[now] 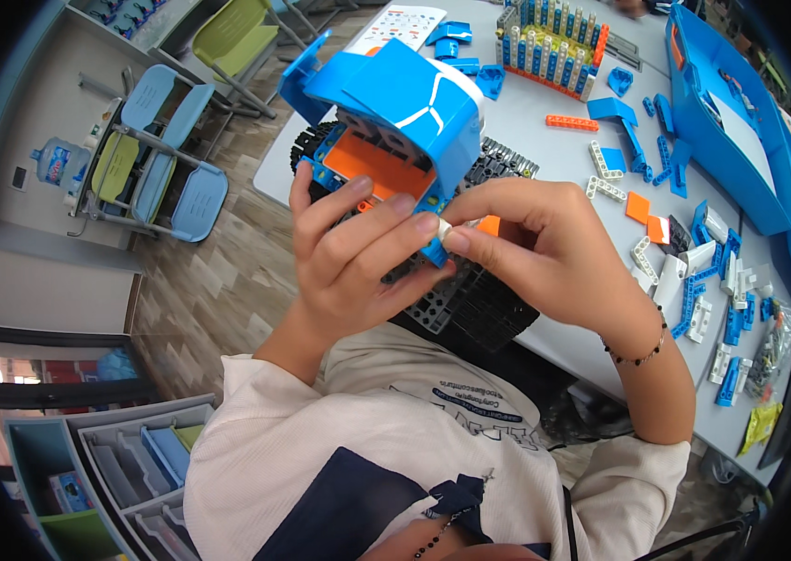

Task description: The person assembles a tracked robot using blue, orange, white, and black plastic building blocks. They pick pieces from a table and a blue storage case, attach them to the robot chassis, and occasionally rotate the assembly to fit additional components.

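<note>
A toy vehicle point(414, 93) built from blue, orange and dark grey bricks, with black wheels or tracks, sits over the table's near edge. My left hand point(344, 266) is closed around its near side, fingers across the orange panel point(372, 164) and thumb beneath. From the right, my right hand point(550, 248) pinches a small white piece point(444, 227) between thumb and forefinger, against the blue corner of the vehicle. My left fingertips touch that same spot. How the white piece is joined to the vehicle is hidden by my fingers.
Loose blue, white and orange building pieces point(690, 280) lie on the right of the table point(564, 150). A brick rack point(554, 47) stands at the back, beside a printed sheet point(402, 26). A blue case point(741, 122) borders the right edge. Folding chairs point(157, 154) stand at left.
</note>
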Demonstrator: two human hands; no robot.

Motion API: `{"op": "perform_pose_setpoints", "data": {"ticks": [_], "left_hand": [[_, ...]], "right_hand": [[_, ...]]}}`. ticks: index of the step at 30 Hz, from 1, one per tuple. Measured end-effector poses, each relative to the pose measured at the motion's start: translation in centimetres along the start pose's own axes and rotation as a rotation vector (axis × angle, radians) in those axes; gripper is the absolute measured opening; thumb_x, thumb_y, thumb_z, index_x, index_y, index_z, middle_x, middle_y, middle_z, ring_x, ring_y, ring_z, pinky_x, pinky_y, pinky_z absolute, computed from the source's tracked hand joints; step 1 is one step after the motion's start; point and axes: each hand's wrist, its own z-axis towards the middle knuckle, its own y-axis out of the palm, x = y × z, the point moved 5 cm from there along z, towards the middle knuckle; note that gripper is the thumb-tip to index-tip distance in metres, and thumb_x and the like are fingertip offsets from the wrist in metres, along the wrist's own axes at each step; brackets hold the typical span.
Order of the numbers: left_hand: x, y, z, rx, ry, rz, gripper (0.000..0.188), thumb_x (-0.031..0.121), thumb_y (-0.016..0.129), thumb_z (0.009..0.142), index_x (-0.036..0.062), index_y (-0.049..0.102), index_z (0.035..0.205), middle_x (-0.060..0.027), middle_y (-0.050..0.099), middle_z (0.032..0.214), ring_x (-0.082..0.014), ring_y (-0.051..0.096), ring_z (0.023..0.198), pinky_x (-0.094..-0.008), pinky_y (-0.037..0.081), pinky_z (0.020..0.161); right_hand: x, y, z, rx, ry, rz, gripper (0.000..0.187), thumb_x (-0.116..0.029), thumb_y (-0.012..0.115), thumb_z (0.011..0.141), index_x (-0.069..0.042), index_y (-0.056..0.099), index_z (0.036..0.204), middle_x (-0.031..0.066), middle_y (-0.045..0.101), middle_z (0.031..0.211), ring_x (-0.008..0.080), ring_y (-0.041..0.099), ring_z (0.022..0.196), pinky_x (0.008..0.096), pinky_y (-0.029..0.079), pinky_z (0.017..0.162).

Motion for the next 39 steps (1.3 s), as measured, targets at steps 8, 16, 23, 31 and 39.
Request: {"op": "perform_pose_setpoints", "data": {"ticks": [8, 16, 23, 31, 39], "left_hand": [[-1.7, -1.4, 3.1, -0.188, -0.004, -0.280, 0.025, 0.014, 0.076, 0.066, 0.0182, 0.073, 0.090, 0.0035, 0.067, 0.099, -0.0201, 0.056, 0.096, -0.0406, 0.037, 0.097], [-2.0, -0.8, 3.8, -0.134, -0.002, -0.393, 0.025, 0.010, 0.073, 0.059, 0.0164, 0.071, 0.083, 0.0032, 0.068, 0.094, -0.0205, 0.056, 0.090, -0.0362, 0.040, 0.083], [-2.1, -0.5, 3.9, -0.130, -0.008, -0.401, 0.025, 0.010, 0.073, 0.058, 0.0166, 0.071, 0.082, 0.0058, 0.068, 0.092, -0.0190, 0.055, 0.087, -0.0346, 0.040, 0.080], [-2.0, -0.1, 4.0, -0.101, 0.033, -0.409, 0.021, 0.011, 0.073, 0.059, 0.0151, 0.070, 0.079, 0.0060, 0.069, 0.093, -0.0181, 0.055, 0.085, -0.0328, 0.039, 0.076], [-2.0, 0.6, 4.4, -0.104, 0.051, -0.417, 0.023, 0.011, 0.073, 0.057, 0.0136, 0.070, 0.080, 0.0032, 0.068, 0.093, -0.0188, 0.055, 0.082, -0.0314, 0.040, 0.075]], "right_hand": [[-0.4, -0.5, -0.5, 0.059, 0.085, -0.054, 0.015, -0.013, 0.072, 0.084, -0.001, 0.070, 0.094, 0.0037, 0.068, 0.082, 0.0034, 0.049, 0.058, 0.0184, 0.039, 0.052], [-2.6, 1.7, -2.5, 0.339, -0.263, -0.587, 0.033, -0.005, 0.075, 0.063, -0.003, 0.061, 0.093, 0.0092, 0.063, 0.089, 0.0265, 0.058, 0.080, 0.0331, 0.044, 0.073], [-2.8, 4.0, -2.7, 0.570, -0.220, -0.802, 0.034, -0.010, 0.074, 0.064, -0.008, 0.061, 0.096, 0.0044, 0.062, 0.087, 0.0224, 0.058, 0.081, 0.0468, 0.036, 0.092], [-2.9, 4.8, -3.5, 0.791, -0.157, -0.797, 0.033, -0.010, 0.072, 0.064, -0.008, 0.062, 0.094, 0.0043, 0.061, 0.084, 0.0242, 0.059, 0.085, 0.0487, 0.034, 0.095], [-2.1, 5.7, -3.9, 0.839, 0.076, -0.949, 0.021, -0.018, 0.072, 0.068, -0.009, 0.066, 0.087, 0.0022, 0.062, 0.093, 0.0290, 0.054, 0.111, 0.0712, 0.003, 0.104]]}}
